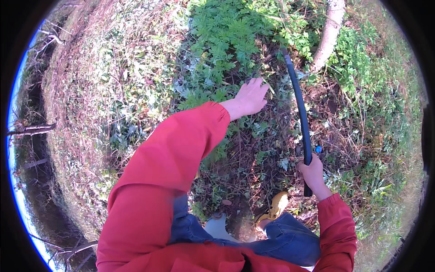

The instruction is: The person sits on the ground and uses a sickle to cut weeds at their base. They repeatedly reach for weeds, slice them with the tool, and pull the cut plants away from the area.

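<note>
My right hand (313, 171) is wrapped around the lower part of a long, dark, slightly curved tool handle (299, 102). The handle runs away from me to a narrower dark end among the leaves, where the tool's head cannot be made out clearly. My left hand (248, 98) reaches low over the ground to the left of the handle, its back turned up. By its fingertips a pale green stem (271, 88) sticks out; whether the fingers grip it is hidden. Just beyond the left hand grow dense, lobed green leafy plants (224, 37).
A pale tree trunk (329, 34) rises just right of the handle's far end. A small blue object (318, 149) lies near my right hand. My yellow shoe (279, 203) stands on soil with dry stalks. Bare branches (32, 130) stick out at the left rim.
</note>
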